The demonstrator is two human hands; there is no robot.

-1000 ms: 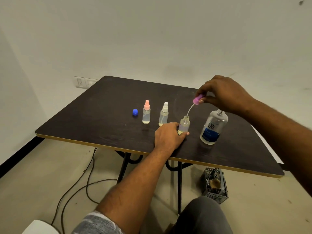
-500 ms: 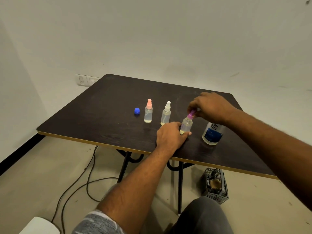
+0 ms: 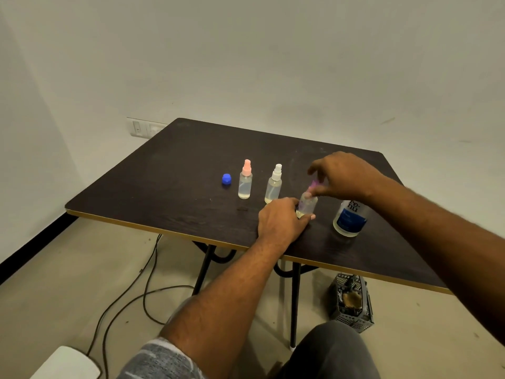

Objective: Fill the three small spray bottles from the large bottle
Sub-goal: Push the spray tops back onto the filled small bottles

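Observation:
Three small clear spray bottles stand in a row on the dark table point(image 3: 164, 187). The one with a pink top point(image 3: 245, 179) is on the left and the white-topped one point(image 3: 273, 184) is in the middle. My left hand point(image 3: 281, 220) grips the base of the third small bottle point(image 3: 307, 205). My right hand point(image 3: 343, 175) pinches its purple spray top point(image 3: 313, 185), which sits on the bottle's neck. The large bottle point(image 3: 349, 218) with a blue label stands to the right, its upper part hidden behind my right wrist.
A blue cap point(image 3: 226, 179) lies on the table left of the pink-topped bottle. Under the table are black cables point(image 3: 131, 294) on the floor and a grey basket point(image 3: 351, 302). A wall socket point(image 3: 142, 128) is behind the table's far left corner.
My right hand has brought the purple spray top down from above, fed its tube into the third bottle and set it on the neck. My left hand kept holding the bottle.

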